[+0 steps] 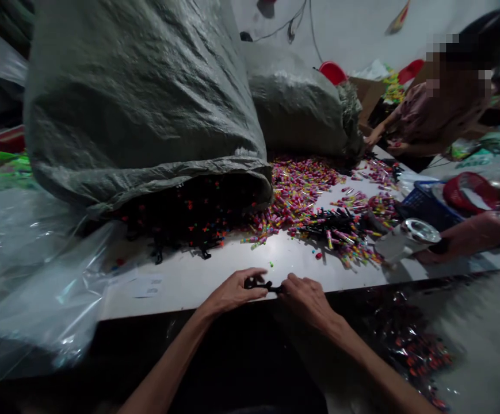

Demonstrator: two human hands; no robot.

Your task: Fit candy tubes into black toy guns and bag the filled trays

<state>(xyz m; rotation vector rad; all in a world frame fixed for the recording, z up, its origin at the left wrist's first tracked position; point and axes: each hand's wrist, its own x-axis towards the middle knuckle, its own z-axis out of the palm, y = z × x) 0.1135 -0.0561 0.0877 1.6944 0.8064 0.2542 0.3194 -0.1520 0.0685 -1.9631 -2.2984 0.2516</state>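
Observation:
Over the table's front edge, my left hand (237,288) grips one end of a small black plastic toy piece (271,287), long and thin with a bulkier left part. Closed around its other end are the fingers of my right hand (305,293), which cover that end. Ahead of my hands lies a heap of similar black pieces with orange bits (198,221), spilling from the mouth of a large grey-green woven sack (146,103). To the right of it spreads a pile of small clear tubes with pink and yellow contents (297,190). More black pieces (336,221) lie beside these tubes.
A second sack (297,103) stands behind the tubes. At the right are a white cylinder (405,238), a blue basket (431,204) and a red basket (469,192). Clear plastic bags (38,276) cover the left side. Another person (435,115) works at the far right.

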